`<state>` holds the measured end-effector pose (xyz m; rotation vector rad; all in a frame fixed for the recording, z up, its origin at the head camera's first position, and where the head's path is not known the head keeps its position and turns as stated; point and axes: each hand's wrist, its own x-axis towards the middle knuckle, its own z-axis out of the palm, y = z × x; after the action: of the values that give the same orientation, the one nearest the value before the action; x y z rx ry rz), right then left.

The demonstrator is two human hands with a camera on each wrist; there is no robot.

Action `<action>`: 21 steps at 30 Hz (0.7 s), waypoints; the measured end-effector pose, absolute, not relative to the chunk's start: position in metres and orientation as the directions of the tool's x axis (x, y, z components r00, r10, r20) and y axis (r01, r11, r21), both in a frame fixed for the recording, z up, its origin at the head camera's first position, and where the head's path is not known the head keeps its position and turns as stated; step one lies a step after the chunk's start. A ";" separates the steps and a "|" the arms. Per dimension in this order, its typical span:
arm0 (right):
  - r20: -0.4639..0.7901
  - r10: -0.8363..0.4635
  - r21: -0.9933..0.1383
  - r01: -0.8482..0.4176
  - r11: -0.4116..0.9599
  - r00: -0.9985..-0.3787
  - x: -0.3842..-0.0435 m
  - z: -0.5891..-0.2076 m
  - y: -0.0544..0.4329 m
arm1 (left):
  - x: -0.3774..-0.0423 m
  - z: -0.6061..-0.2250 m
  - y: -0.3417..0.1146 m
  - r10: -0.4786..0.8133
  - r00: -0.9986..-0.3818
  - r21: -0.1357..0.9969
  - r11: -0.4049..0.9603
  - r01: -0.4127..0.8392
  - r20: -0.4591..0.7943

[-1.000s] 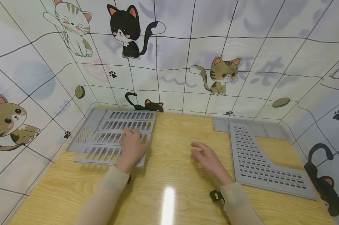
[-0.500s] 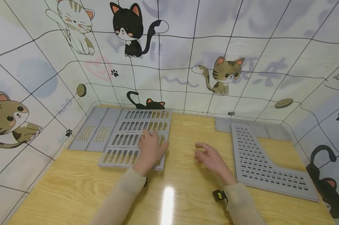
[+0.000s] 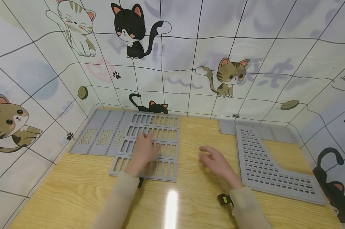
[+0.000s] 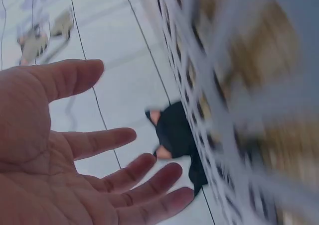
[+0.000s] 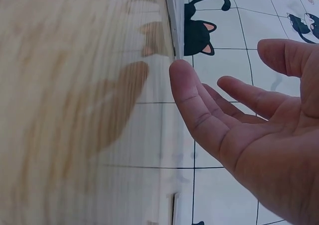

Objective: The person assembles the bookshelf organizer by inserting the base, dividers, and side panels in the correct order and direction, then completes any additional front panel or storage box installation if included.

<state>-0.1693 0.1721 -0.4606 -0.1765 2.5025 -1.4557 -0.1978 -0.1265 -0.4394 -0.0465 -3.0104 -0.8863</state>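
My left hand [image 3: 143, 151] is over a grey panel [image 3: 166, 158] with rows of long slots, which lies partly across other grey panels. In the left wrist view the fingers [image 4: 144, 177] are spread and relaxed, with a gap between them and the blurred slotted panel [image 4: 224, 120]. Between the two panel groups, my right hand [image 3: 215, 162] holds nothing, low over the wooden table. Its fingers [image 5: 184, 80] are loosely bent in the right wrist view. Nearest to it is an L-shaped grey panel [image 3: 258, 159] with small rectangular holes and a curved inner edge.
Overlapping grey panels [image 3: 103, 119] with small perforations lie at the back left of the wooden table [image 3: 189, 190]. Flat grey pieces [image 3: 226, 127] lie behind the L-shaped panel. A cat-print cloth [image 3: 178, 57] rises along the back and sides.
The slotted panel has moved right with my left hand, uncovering more perforated panels. Since half a second ago my left hand has shifted slightly back to the left. My right hand stays almost still.
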 end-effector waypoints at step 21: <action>-0.175 -0.489 -0.915 -0.042 0.400 -0.854 -0.150 -0.465 0.130 | -0.206 -0.437 -0.214 -0.138 -0.956 0.377 0.897 -0.231 -0.258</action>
<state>-0.1498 0.1299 -0.4645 -0.4560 2.2444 -1.4491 -0.2058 -0.2141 -0.4369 0.3238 -3.2794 -0.6984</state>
